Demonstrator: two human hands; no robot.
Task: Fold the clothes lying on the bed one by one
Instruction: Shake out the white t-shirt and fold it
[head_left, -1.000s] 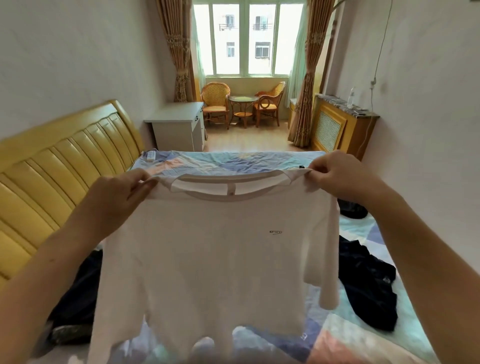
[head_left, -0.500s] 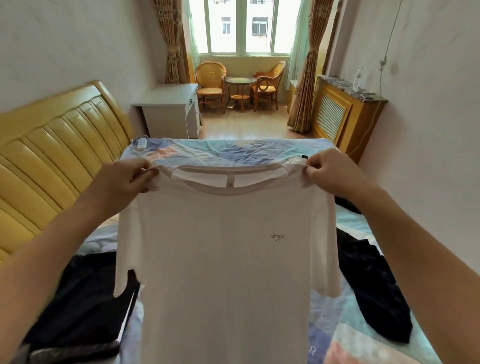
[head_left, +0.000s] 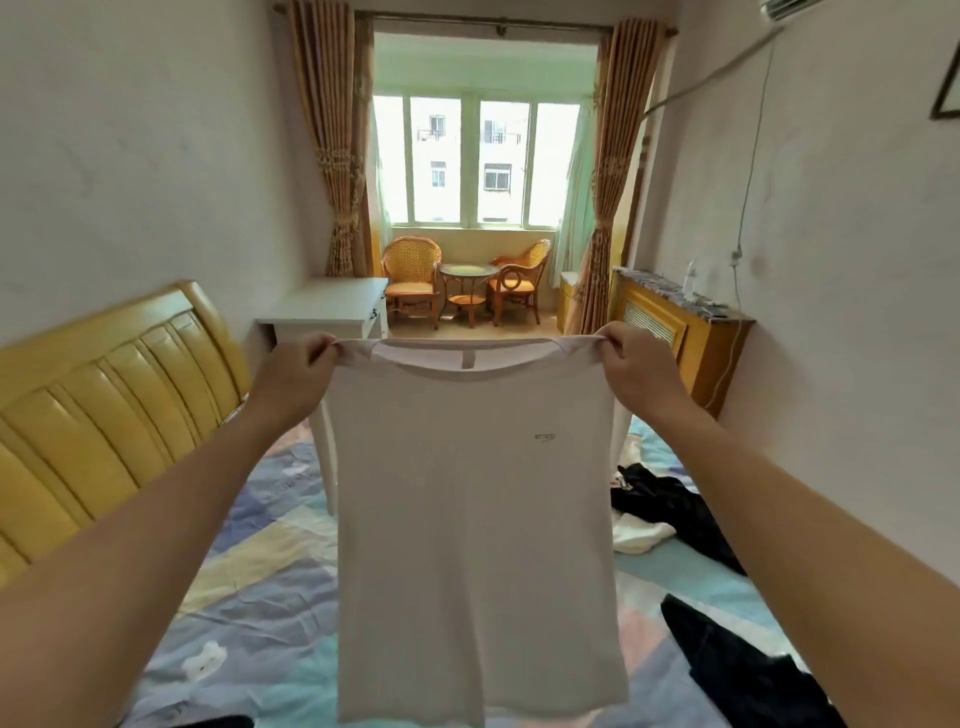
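Hands raised, we hold a thin white T-shirt (head_left: 478, 545) by its shoulders, left hand (head_left: 296, 379) and right hand (head_left: 636, 371) fingers pinching cloth, hanging flat above the patchwork-quilted bed (head_left: 260, 571); dark garments (head_left: 675, 509) lie crumpled beside.

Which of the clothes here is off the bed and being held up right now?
The white T-shirt, pinched at its shoulders by the left hand and right hand; the dark garments lie on the bed.

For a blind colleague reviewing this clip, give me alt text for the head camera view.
Two hands, left hand and right hand, hold a white T-shirt up by its shoulders above a patchwork-covered bed. Dark clothes lie on the bed at right.
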